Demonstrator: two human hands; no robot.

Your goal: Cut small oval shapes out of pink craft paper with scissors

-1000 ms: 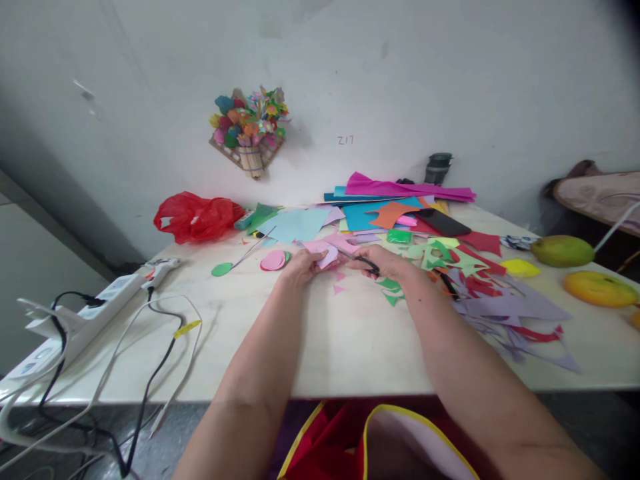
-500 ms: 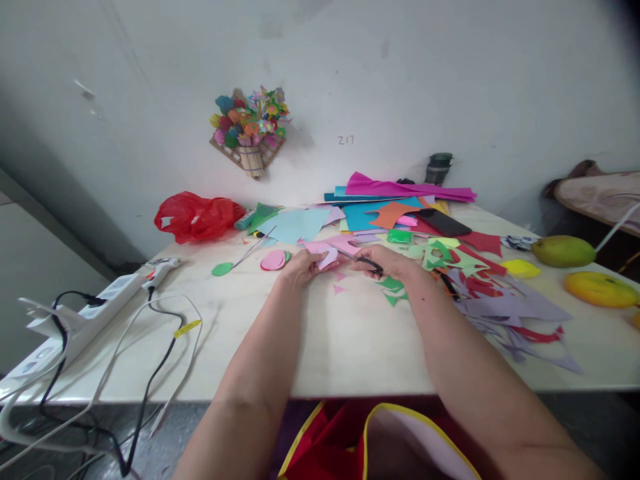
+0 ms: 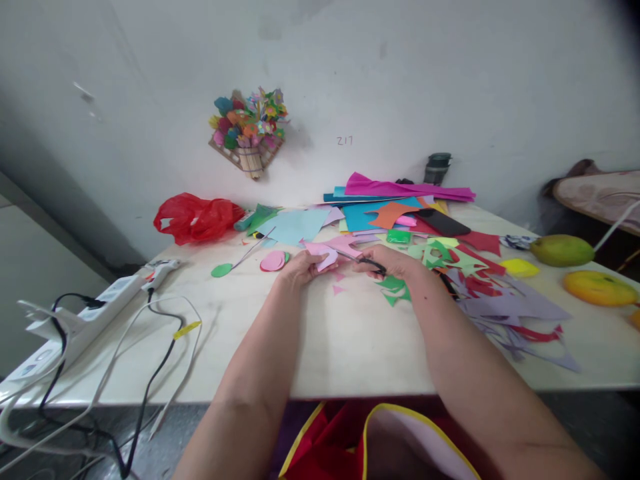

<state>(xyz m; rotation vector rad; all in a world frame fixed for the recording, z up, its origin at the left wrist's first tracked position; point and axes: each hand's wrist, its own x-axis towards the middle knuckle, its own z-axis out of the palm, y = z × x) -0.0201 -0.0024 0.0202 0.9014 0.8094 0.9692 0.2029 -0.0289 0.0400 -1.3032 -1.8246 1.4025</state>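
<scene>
The number 217 (image 3: 345,141) is handwritten on the wall (image 3: 410,80).

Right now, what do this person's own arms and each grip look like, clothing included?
The left forearm and right forearm are bare, with no sleeve, watch or bracelet showing. The left grip and right grip are ungloved; a small ring would be hard to make out. Red cloth with yellow edging shows below.
</scene>
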